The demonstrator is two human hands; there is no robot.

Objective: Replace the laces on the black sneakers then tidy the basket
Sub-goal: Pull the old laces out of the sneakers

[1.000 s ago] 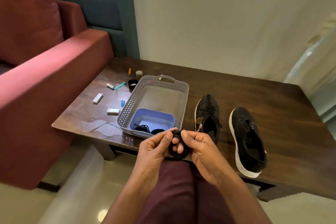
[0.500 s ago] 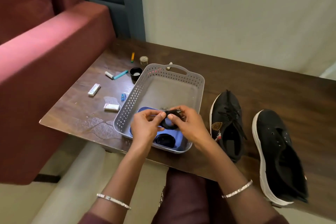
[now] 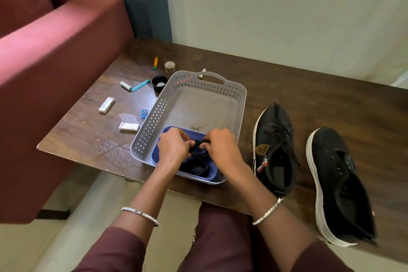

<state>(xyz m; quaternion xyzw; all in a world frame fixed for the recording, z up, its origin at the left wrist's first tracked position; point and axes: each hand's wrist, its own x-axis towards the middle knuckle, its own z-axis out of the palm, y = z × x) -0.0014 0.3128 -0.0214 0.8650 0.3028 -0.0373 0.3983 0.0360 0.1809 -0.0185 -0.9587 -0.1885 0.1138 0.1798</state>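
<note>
Two hands meet over the blue tub, which sits in the near end of the grey basket, close to the near edge of the table. Both the left hand and the right hand have fingers curled in, pinching a coiled black lace from either side. That looks like a grip to stop the coil springing loose. Going in or coming out? Can't tell. A second dark coil lies in the tub below. Right of the basket stands the laced sneaker. Beyond it, towards the right edge, the unlaced sneaker shows bare eyelets, so there's relacing ahead. Small oddments lie scattered by the left edge, not yet tidied.
</note>
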